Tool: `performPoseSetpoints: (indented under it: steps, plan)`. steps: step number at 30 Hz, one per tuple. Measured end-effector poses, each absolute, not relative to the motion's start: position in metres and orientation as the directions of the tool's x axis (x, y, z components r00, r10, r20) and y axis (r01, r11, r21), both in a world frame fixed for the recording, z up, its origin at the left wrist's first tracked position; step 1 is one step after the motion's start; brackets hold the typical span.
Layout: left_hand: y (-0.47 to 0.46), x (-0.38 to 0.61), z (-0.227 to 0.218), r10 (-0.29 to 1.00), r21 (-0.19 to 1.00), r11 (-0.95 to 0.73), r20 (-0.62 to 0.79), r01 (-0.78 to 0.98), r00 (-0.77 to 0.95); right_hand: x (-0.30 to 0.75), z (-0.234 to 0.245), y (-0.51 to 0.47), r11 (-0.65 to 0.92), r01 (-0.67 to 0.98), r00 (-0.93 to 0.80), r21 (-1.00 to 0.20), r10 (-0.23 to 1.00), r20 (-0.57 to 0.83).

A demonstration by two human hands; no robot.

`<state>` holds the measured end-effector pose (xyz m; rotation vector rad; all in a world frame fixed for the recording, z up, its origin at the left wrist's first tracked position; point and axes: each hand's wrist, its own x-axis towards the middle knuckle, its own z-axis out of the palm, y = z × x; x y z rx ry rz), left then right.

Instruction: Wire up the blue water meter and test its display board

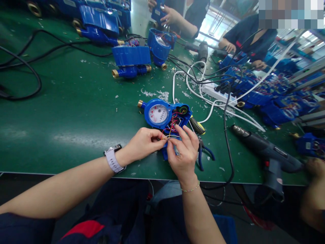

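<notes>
A blue water meter (158,114) with a round dial and a brass pipe end lies on the green table in front of me. Its wiring compartment is uncovered, and red, yellow and white wires (173,126) come out of it. With thumb and fingertips pressed together, my left hand (142,144) pinches thin wires at the meter's near side. My right hand (184,149) meets it there, its thumb and index finger closed on the same wires. The wire ends are partly hidden by my fingers. Blue-handled pliers (203,152) and a black-and-yellow screwdriver handle (197,125) lie right of the meter.
A heat gun (269,152) rests at the right table edge, near a co-worker's hand (316,169). White cables run to a power strip (218,93). More blue meters (131,61) stand at the back and right. Two people work across the table; plastic scraps (162,95) litter it.
</notes>
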<state>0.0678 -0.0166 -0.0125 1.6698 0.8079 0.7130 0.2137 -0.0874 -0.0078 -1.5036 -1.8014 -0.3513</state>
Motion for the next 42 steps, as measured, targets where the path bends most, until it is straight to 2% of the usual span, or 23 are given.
performPoseSetpoints:
  steps: [4,23,34,42]
  plan:
    - [-0.0162,0.0679,-0.0137,0.81,0.98,-0.138,0.028,0.144,0.586,0.2155,-0.0078,-0.0881,0.291,0.914,-0.026,-0.283,0.738,0.674]
    - [-0.0153,0.0686,-0.0158,0.806,0.984,-0.104,-0.001,0.143,0.591,0.2127,-0.0125,-0.0836,0.31,0.908,-0.018,-0.281,0.7,0.714]
    - [-0.0151,0.0694,-0.0172,0.797,0.993,-0.055,-0.023,0.109,0.604,0.2143,-0.0154,-0.0901,0.31,0.789,0.126,-0.53,0.763,0.634]
    - [-0.0145,0.0689,-0.0169,0.785,0.989,-0.079,-0.013,0.122,0.619,0.2147,-0.0131,-0.0886,0.263,0.766,0.157,-0.586,0.808,0.567]
